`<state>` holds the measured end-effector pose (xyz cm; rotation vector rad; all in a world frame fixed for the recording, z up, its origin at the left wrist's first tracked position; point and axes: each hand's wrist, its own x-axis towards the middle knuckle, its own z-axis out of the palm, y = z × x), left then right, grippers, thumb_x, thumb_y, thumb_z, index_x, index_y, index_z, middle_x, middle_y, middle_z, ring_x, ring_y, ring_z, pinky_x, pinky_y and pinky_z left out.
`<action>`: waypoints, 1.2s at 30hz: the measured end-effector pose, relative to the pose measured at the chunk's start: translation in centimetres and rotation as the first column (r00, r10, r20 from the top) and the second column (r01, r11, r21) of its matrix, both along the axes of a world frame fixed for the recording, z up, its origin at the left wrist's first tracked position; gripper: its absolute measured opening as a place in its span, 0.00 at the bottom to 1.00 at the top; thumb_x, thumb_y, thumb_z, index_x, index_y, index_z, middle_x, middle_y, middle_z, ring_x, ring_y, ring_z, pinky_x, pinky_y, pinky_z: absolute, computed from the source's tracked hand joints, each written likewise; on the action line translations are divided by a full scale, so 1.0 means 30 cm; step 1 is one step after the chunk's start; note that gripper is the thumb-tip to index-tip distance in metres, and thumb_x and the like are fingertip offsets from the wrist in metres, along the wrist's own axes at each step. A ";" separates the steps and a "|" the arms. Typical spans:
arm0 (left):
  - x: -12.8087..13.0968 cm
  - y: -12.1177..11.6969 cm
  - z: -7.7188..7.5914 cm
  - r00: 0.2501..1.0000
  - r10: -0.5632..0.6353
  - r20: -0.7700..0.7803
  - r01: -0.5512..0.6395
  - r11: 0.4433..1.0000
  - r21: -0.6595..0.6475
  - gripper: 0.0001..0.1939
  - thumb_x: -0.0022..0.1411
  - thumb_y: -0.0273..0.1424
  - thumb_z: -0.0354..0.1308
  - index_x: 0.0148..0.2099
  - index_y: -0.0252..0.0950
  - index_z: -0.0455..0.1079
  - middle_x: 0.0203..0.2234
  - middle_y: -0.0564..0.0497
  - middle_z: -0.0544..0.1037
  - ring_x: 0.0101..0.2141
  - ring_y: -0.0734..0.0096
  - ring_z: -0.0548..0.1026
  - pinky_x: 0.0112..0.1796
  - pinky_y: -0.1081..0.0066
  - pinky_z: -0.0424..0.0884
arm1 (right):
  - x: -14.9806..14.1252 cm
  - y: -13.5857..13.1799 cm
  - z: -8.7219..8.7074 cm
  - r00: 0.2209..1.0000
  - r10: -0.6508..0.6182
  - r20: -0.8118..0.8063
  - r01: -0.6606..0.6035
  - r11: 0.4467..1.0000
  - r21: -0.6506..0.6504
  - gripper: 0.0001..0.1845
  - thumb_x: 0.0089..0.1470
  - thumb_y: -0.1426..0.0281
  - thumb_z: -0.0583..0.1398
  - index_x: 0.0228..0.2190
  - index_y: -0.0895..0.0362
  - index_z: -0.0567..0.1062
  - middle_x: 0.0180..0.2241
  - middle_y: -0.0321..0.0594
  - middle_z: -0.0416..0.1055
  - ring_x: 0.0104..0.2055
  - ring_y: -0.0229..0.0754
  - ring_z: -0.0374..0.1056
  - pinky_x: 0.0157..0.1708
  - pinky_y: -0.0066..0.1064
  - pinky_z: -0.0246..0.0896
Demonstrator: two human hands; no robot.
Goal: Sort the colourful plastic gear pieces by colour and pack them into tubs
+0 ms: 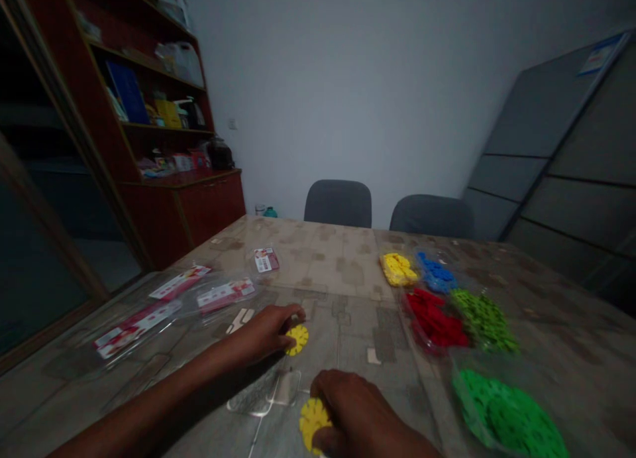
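My left hand (279, 325) is over the middle of the table, closed on a yellow notched plastic disc (298, 339) between thumb and fingers. Nearer to me, my right hand (350, 405) grips a second yellow notched disc (313, 423), its thumb on the lower edge. The two discs are apart from each other. To the right stand clear plastic containers of coloured pieces: yellow (397, 270), blue (437, 273), red (435, 317), light green (484, 320) and green (511, 411).
Clear plastic packs with red-and-white labels (226, 293) lie at the left of the patterned table (318, 249). A smaller labelled pack (266, 260) is farther back. Two grey chairs (338, 203) stand beyond the far edge. A red-brown shelf cabinet (199, 203) is at the left.
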<state>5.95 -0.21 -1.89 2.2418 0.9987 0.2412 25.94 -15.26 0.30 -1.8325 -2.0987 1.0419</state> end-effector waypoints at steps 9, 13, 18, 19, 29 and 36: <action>0.005 0.023 -0.011 0.998 0.052 0.034 -0.050 0.997 -0.052 0.14 0.44 0.30 0.62 0.35 0.36 0.67 0.27 0.56 0.68 0.31 0.67 0.65 0.30 0.72 0.56 | 0.005 0.002 -0.063 0.987 -0.050 -0.150 0.055 0.998 0.027 0.24 0.36 0.73 0.70 0.38 0.51 0.73 0.36 0.32 0.70 0.35 0.40 0.64 0.33 0.27 0.54; 0.018 -0.016 -0.004 0.989 0.071 0.130 -0.054 0.990 -0.128 0.12 0.44 0.30 0.59 0.34 0.37 0.62 0.24 0.58 0.67 0.29 0.69 0.65 0.28 0.74 0.58 | 0.005 0.024 -0.024 0.944 -0.125 -0.306 0.126 0.992 -0.015 0.16 0.37 0.81 0.65 0.29 0.54 0.69 0.25 0.27 0.64 0.27 0.35 0.58 0.25 0.24 0.47; 0.033 -0.107 -0.017 0.950 0.100 0.296 0.036 0.907 -0.420 0.13 0.51 0.38 0.61 0.34 0.38 0.60 0.21 0.57 0.71 0.21 0.73 0.69 0.24 0.74 0.63 | 0.044 0.055 -0.006 0.830 -0.160 -0.534 0.262 0.958 0.121 0.12 0.40 0.81 0.59 0.28 0.54 0.66 0.22 0.25 0.59 0.25 0.34 0.55 0.24 0.24 0.46; 0.036 -0.126 -0.019 0.930 0.123 0.345 0.071 0.864 -0.499 0.14 0.52 0.38 0.62 0.34 0.38 0.61 0.20 0.56 0.72 0.20 0.73 0.69 0.23 0.75 0.64 | 0.049 0.059 -0.011 0.813 -0.156 -0.560 0.270 0.955 0.126 0.12 0.41 0.81 0.58 0.29 0.54 0.66 0.22 0.25 0.59 0.25 0.34 0.55 0.24 0.24 0.46; 0.061 -0.199 -0.062 0.830 0.205 0.519 0.218 0.737 -0.640 0.16 0.51 0.31 0.70 0.36 0.36 0.64 0.21 0.53 0.78 0.21 0.72 0.76 0.23 0.76 0.69 | 0.039 0.038 0.001 0.822 -0.133 -0.554 0.249 0.958 0.141 0.10 0.41 0.80 0.60 0.29 0.57 0.71 0.23 0.28 0.63 0.26 0.34 0.57 0.25 0.25 0.48; 0.066 -0.206 -0.053 0.806 0.130 0.577 0.292 0.761 -0.579 0.17 0.56 0.37 0.69 0.42 0.35 0.68 0.28 0.51 0.77 0.26 0.74 0.73 0.28 0.74 0.66 | 0.077 0.039 0.039 0.868 -0.063 -0.493 0.197 0.954 0.225 0.12 0.43 0.81 0.60 0.32 0.57 0.75 0.25 0.29 0.67 0.27 0.34 0.60 0.27 0.25 0.50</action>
